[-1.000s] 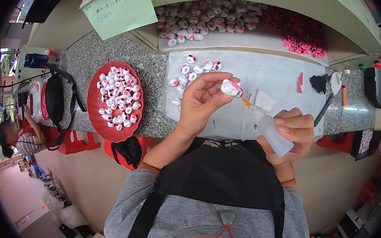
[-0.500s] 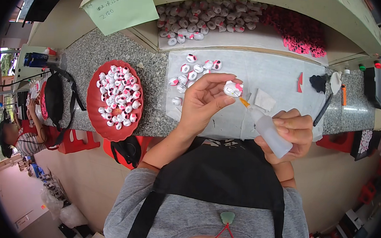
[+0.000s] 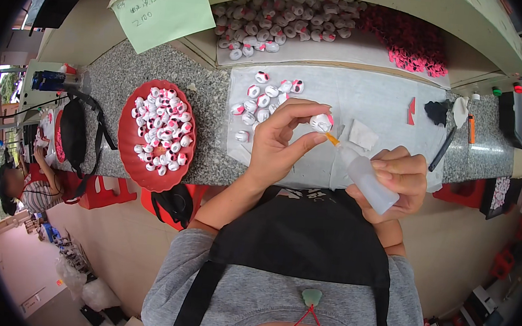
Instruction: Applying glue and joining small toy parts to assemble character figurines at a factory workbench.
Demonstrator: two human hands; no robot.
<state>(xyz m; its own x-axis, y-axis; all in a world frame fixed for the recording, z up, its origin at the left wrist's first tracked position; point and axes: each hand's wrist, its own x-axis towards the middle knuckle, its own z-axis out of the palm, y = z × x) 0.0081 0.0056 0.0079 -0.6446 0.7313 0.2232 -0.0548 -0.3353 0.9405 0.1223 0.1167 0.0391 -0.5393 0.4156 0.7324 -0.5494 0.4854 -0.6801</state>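
Between thumb and fingers, my left hand pinches a small white figurine head with pink on its side. My right hand is wrapped round a translucent squeeze bottle, tilted with its orange nozzle at the lower right edge of the piece. Whether the tip touches the piece I cannot tell. Several similar white and pink pieces lie on the white paper sheet beyond my left hand. A folded white tissue rests on the sheet just past the bottle.
A red scalloped tray of finished-looking pieces stands to the left. On the back shelf are piles of white pieces and pink parts. A dark tool, black cloth and orange item lie at right. Another person sits far left.
The held piece has turned in my left fingers, showing a plainer white side. The nozzle has shifted slightly left with it; both hands stay in nearly the same place.
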